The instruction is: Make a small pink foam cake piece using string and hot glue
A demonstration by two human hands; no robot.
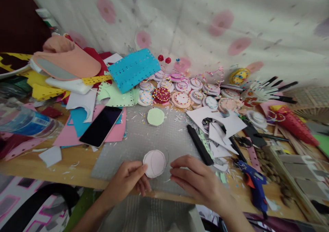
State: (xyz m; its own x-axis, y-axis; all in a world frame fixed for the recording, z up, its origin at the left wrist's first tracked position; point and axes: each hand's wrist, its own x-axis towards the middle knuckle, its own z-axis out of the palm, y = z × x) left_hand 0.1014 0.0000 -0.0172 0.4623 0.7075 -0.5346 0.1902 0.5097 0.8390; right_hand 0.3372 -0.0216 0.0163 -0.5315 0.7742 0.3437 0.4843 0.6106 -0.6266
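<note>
My left hand (131, 177) pinches the left edge of a round pale disc (154, 163), which looks like foam or card. A curved line crosses the disc's face, and its rim is slightly uneven. A thin curved strip (167, 156) lies along the disc's right side. Just right of it, my right hand (196, 180) hovers with fingers bent and a little apart, holding nothing that I can see. Both hands are over the near edge of a grey cutting mat (123, 156). Farther up the mat lies a pale green disc (155, 117).
Decorated round pieces (161, 95) crowd the back. Left are a phone (101, 125), a water bottle (28, 122), blue sheet (135, 69) and orange cap (66, 59). Right are white offcuts (218, 122), a black cutter-like tool (199, 144) and a blue glue gun (254, 187).
</note>
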